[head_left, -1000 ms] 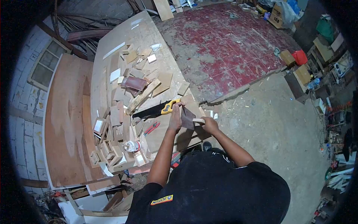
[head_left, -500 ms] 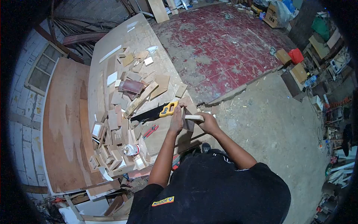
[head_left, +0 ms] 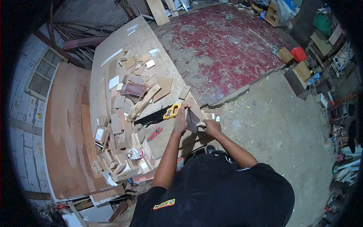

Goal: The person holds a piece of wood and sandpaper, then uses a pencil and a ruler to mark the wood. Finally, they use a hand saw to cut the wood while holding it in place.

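Observation:
My left hand (head_left: 181, 122) is closed at the near edge of the table, gripping a dark brown flat piece (head_left: 192, 122) that slants down to its right. My right hand (head_left: 213, 128) is wrapped round a small pale wooden block (head_left: 201, 124), whose end pokes out toward the brown piece. Just beyond my left fingers lies a handsaw (head_left: 155, 115) with a yellow handle, its dark blade pointing left. Red-handled pliers (head_left: 154, 134) rest on the board to the left of my left wrist.
Wood offcuts (head_left: 130, 109) are heaped over the long plywood table (head_left: 159, 56), with a white glue container (head_left: 135, 153) at the near left. A curved plywood panel (head_left: 66, 132) leans at left. Right of the table are concrete floor (head_left: 264, 125) and a raised red tiled floor (head_left: 227, 49).
The pale block has turned in my right hand, so its long light edge no longer shows. My right hand has shifted slightly right and down, and more of the brown piece is visible.

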A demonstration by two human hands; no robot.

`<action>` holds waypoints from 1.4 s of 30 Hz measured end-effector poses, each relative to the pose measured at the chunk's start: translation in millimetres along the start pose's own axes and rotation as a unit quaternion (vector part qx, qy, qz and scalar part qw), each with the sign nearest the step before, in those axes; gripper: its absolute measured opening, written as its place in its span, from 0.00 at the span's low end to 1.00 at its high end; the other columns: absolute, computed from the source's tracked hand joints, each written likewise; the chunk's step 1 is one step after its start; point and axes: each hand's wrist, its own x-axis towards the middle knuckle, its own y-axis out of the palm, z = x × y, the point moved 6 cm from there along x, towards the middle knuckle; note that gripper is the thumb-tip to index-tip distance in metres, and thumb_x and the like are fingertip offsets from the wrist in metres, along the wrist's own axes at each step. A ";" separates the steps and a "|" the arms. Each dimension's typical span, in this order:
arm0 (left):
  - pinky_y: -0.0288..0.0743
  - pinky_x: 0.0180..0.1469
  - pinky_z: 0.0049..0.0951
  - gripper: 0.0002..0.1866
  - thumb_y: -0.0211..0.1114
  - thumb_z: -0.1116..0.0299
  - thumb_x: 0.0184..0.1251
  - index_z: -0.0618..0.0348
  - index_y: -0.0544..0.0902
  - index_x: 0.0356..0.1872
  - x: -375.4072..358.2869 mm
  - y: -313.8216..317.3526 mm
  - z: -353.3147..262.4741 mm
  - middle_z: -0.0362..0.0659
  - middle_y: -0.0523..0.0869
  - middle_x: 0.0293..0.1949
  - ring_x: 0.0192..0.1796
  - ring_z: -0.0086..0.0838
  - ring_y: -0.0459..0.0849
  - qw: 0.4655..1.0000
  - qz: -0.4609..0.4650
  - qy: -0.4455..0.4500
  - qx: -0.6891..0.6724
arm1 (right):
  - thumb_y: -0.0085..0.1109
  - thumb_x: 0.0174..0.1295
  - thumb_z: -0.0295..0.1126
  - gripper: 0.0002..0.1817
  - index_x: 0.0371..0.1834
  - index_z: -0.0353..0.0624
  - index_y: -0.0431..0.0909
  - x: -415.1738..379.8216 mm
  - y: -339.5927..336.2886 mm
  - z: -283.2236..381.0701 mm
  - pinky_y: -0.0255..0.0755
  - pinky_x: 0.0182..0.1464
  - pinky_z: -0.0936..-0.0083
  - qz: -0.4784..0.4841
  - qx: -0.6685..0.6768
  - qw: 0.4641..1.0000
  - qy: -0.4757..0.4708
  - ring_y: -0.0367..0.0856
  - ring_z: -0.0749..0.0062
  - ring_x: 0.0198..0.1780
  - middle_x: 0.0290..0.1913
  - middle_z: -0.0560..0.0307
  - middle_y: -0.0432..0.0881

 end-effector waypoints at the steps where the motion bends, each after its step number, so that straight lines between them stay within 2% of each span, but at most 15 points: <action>1: 0.56 0.70 0.32 0.25 0.27 0.58 0.82 0.64 0.74 0.50 0.3 2.1 -0.1 0.48 0.75 0.51 0.61 0.34 0.70 1.000 0.005 0.004 0.007 | 0.65 0.51 0.30 0.19 0.49 0.56 0.84 -0.5 -6.9 8.1 0.78 0.45 0.54 -0.019 -0.016 1.000 -0.015 0.85 0.50 0.44 0.40 0.47 0.86; 6: 0.57 0.69 0.32 0.27 0.26 0.56 0.83 0.65 0.73 0.49 0.4 3.0 -11.3 0.48 0.75 0.50 0.60 0.33 0.71 0.998 0.021 0.034 0.048 | 0.65 0.51 0.31 0.16 0.45 0.52 0.84 -13.3 -52.9 43.8 0.76 0.44 0.53 -0.046 -0.029 0.998 -0.029 0.84 0.48 0.43 0.40 0.47 0.86; 7: 0.58 0.68 0.31 0.28 0.30 0.51 0.83 0.62 0.75 0.51 1.4 1.5 -4.6 0.46 0.76 0.50 0.60 0.32 0.71 1.000 0.010 0.005 -0.006 | 0.65 0.51 0.31 0.15 0.45 0.51 0.83 -18.1 -66.5 53.2 0.76 0.44 0.53 -0.058 0.013 0.997 -0.046 0.84 0.48 0.43 0.40 0.47 0.85; 9: 0.58 0.68 0.31 0.28 0.30 0.50 0.82 0.62 0.75 0.51 1.7 -0.8 -0.4 0.46 0.76 0.50 0.60 0.32 0.71 1.000 0.008 0.001 -0.025 | 0.66 0.51 0.30 0.15 0.45 0.48 0.83 -27.2 -84.9 65.0 0.76 0.45 0.55 -0.082 0.085 0.990 -0.082 0.83 0.48 0.43 0.39 0.47 0.85; 12: 0.57 0.69 0.31 0.29 0.31 0.48 0.82 0.62 0.75 0.51 -0.7 -4.9 2.1 0.46 0.76 0.51 0.61 0.32 0.70 0.999 0.004 -0.015 -0.045 | 0.66 0.50 0.26 0.19 0.48 0.48 0.82 -21.7 -69.4 54.3 0.77 0.46 0.58 -0.109 0.165 0.972 -0.130 0.84 0.48 0.45 0.42 0.46 0.85; 16: 0.57 0.69 0.31 0.29 0.30 0.49 0.82 0.61 0.75 0.51 1.7 -17.1 7.0 0.47 0.75 0.51 0.60 0.33 0.70 1.000 0.001 -0.015 0.003 | 0.65 0.51 0.28 0.17 0.46 0.51 0.82 -6.1 -17.3 13.7 0.77 0.45 0.58 -0.118 0.283 0.945 -0.116 0.83 0.46 0.44 0.39 0.46 0.85; 19: 0.56 0.69 0.32 0.29 0.28 0.51 0.83 0.62 0.74 0.51 -4.0 -19.6 6.2 0.48 0.75 0.51 0.61 0.34 0.70 1.000 -0.001 -0.002 0.030 | 0.66 0.51 0.29 0.18 0.48 0.54 0.82 4.3 17.6 -21.5 0.77 0.46 0.58 -0.065 0.165 0.984 -0.014 0.84 0.46 0.45 0.40 0.46 0.86; 22: 0.56 0.69 0.32 0.29 0.25 0.52 0.83 0.63 0.73 0.50 -1.5 -19.7 3.0 0.49 0.74 0.52 0.61 0.35 0.70 0.999 -0.001 -0.022 0.032 | 0.65 0.52 0.29 0.18 0.49 0.54 0.82 6.6 12.9 -21.3 0.77 0.47 0.56 -0.060 0.108 0.992 -0.017 0.84 0.48 0.47 0.42 0.47 0.86; 24: 0.57 0.69 0.32 0.30 0.25 0.51 0.83 0.62 0.73 0.50 -0.9 -16.0 1.0 0.49 0.75 0.51 0.61 0.35 0.71 0.998 0.009 0.023 0.058 | 0.63 0.52 0.29 0.19 0.49 0.54 0.82 6.8 0.5 -10.9 0.76 0.47 0.54 -0.036 0.093 0.995 0.006 0.84 0.49 0.47 0.43 0.47 0.86; 27: 0.59 0.66 0.30 0.30 0.27 0.49 0.82 0.62 0.74 0.50 0.0 -9.5 -8.0 0.47 0.76 0.49 0.58 0.33 0.72 1.000 -0.003 -0.022 0.020 | 0.62 0.53 0.30 0.17 0.48 0.55 0.84 8.1 -17.8 13.3 0.77 0.45 0.54 -0.011 -0.012 1.000 -0.011 0.84 0.49 0.46 0.41 0.46 0.86; 32: 0.59 0.66 0.31 0.28 0.29 0.50 0.82 0.60 0.74 0.51 0.9 -8.0 3.9 0.48 0.75 0.49 0.57 0.34 0.71 0.998 0.002 -0.053 -0.028 | 0.62 0.52 0.29 0.17 0.47 0.52 0.84 -7.3 -70.3 65.3 0.77 0.43 0.53 -0.032 -0.022 0.998 -0.051 0.85 0.47 0.43 0.39 0.46 0.86; 36: 0.59 0.66 0.30 0.28 0.29 0.49 0.82 0.60 0.75 0.51 -0.2 -12.9 13.5 0.48 0.75 0.48 0.57 0.33 0.71 0.997 0.007 -0.072 -0.031 | 0.63 0.49 0.28 0.17 0.45 0.47 0.83 -12.6 -93.9 77.0 0.77 0.46 0.54 -0.091 0.097 0.987 -0.091 0.84 0.44 0.43 0.39 0.43 0.85; 38: 0.59 0.66 0.30 0.29 0.29 0.49 0.82 0.60 0.75 0.50 -2.7 -14.3 22.4 0.47 0.75 0.48 0.57 0.32 0.70 0.995 0.018 -0.096 -0.036 | 0.63 0.50 0.24 0.20 0.50 0.44 0.81 -9.7 -88.1 75.7 0.77 0.50 0.62 -0.080 0.177 0.972 -0.135 0.84 0.49 0.47 0.45 0.45 0.85; 40: 0.59 0.66 0.30 0.29 0.28 0.50 0.82 0.60 0.75 0.51 -2.4 -19.7 7.6 0.47 0.75 0.48 0.57 0.32 0.71 0.999 -0.004 -0.026 0.028 | 0.64 0.50 0.26 0.20 0.50 0.45 0.82 -3.9 -59.3 56.7 0.77 0.49 0.61 -0.083 0.235 0.960 -0.128 0.84 0.48 0.47 0.43 0.44 0.85; 42: 0.60 0.66 0.30 0.29 0.28 0.50 0.82 0.60 0.75 0.51 -4.1 -23.5 1.5 0.47 0.75 0.48 0.57 0.31 0.71 0.999 -0.016 -0.035 0.003 | 0.67 0.50 0.28 0.20 0.50 0.46 0.82 7.0 -10.9 20.3 0.77 0.47 0.61 -0.122 0.282 0.945 -0.110 0.84 0.47 0.46 0.43 0.43 0.86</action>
